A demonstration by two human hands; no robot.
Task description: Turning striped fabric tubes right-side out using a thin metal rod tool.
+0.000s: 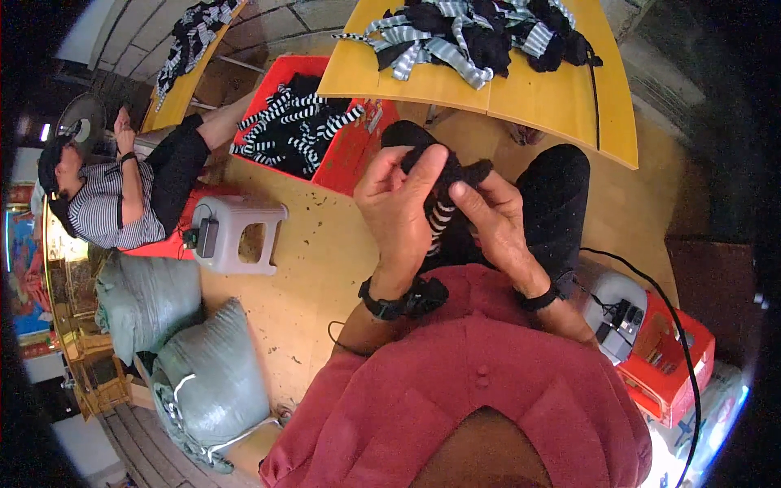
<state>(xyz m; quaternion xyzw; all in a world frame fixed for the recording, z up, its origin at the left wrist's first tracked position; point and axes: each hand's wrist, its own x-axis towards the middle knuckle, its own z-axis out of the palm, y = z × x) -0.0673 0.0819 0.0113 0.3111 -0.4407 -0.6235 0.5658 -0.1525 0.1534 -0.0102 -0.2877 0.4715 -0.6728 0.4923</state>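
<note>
The left grip (399, 203) and the right grip (498, 224) are both closed on the same knitted piece (440, 215), which is black with a black-and-white striped part. The piece is pinched between thumbs and fingers above the person's lap. It lies between the two grips, to the right of the left one and to the left of the right one; both are touching it, so neither is nearer. Its long axis, as far as it can be seen, runs from the black part at the thumbs down toward the person's body; the lower end is hidden.

By count, there is one piece in the hands and one red box (350, 154), ahead on the left, with many striped pieces (293, 122) which overlap too much for counting. There are two yellow tables, the near table (537, 98) and the far table (175, 106), each carrying one heap of fabric. I count also two grey stools (614, 293), two filled sacks (211, 374), one red crate (683, 366) and one co-worker (114, 203) at the left
</note>
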